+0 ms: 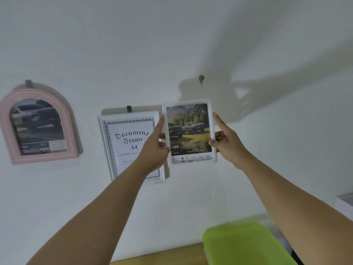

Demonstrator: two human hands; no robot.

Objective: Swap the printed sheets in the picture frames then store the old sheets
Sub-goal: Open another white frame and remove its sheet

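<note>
White-framed truck print (189,131), held just right of the hung A4 document frame (129,138), is pinched at its side edges by your left hand (154,150) and right hand (229,148), so keep both grips even and level beneath the wall hook (201,79).

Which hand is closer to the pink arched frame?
Left. The left hand is right of the pink arched frame; the right hand is farther right, across the white truck-picture frame.

White frame (188,102) (truck print (189,129) inside) held upright.
</note>
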